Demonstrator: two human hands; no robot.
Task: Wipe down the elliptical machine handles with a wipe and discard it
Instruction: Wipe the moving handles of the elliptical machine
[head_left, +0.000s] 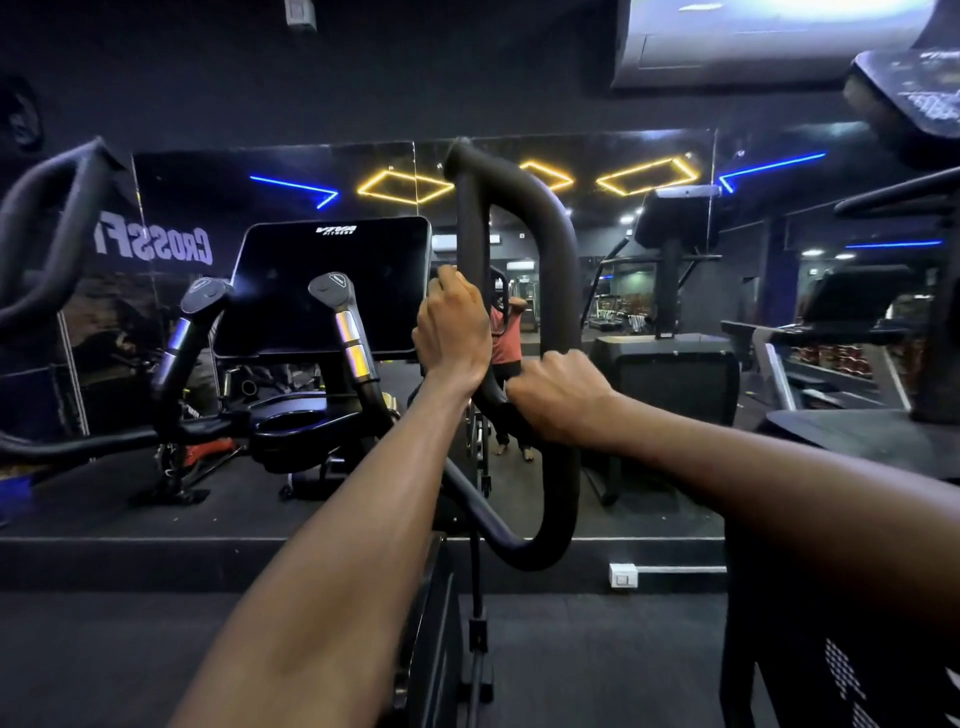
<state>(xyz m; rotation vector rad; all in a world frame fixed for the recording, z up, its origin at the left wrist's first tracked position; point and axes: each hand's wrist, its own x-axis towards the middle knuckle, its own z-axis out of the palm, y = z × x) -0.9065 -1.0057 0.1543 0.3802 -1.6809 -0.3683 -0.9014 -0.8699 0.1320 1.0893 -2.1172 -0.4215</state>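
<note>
A black looped handle (560, 244) of the elliptical machine rises in the middle of the view. My left hand (453, 327) grips the loop's straight inner bar. My right hand (558, 397) grips the curved outer bar a little lower and to the right. No wipe shows in either hand; anything under the fingers is hidden. The other looped handle (47, 249) stands at the far left, with no hand on it.
The dark console screen (332, 286) and two short fixed grips with metal sensors (349, 332) (179, 338) sit left of my hands. A wall mirror (623, 218) faces me. Another machine (841, 597) stands close on my right. A wall socket (623, 574) sits low ahead.
</note>
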